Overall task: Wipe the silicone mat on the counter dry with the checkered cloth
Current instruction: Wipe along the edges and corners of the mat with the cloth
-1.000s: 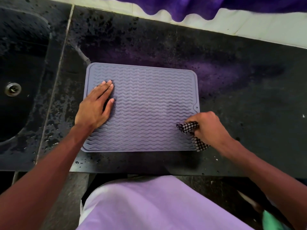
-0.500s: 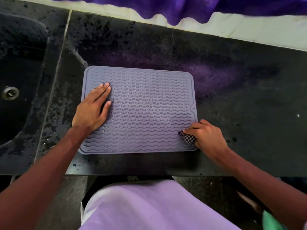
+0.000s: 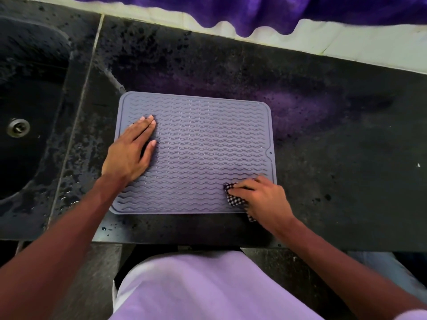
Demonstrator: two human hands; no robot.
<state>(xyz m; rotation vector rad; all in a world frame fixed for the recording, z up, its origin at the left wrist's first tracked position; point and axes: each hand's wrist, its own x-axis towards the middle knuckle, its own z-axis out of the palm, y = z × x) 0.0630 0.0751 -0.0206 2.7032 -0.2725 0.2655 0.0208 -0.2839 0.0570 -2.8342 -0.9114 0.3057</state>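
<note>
A grey-lilac silicone mat (image 3: pixel 203 148) with wavy ridges lies flat on the dark counter. My left hand (image 3: pixel 130 151) rests palm down on the mat's left side, fingers together, holding nothing. My right hand (image 3: pixel 263 199) presses a bunched black-and-white checkered cloth (image 3: pixel 234 198) onto the mat's near right corner. Most of the cloth is hidden under the hand; a small end sticks out past the mat's front edge.
A black sink (image 3: pixel 27 112) with a metal drain (image 3: pixel 18 127) lies to the left. The dark counter (image 3: pixel 335 158) carries water drops around the mat's left and back. Purple fabric (image 3: pixel 265 10) hangs above the white tiled back edge.
My right hand with the cloth has slid down to the mat's near right corner and a little leftward onto it. The left hand has stayed put.
</note>
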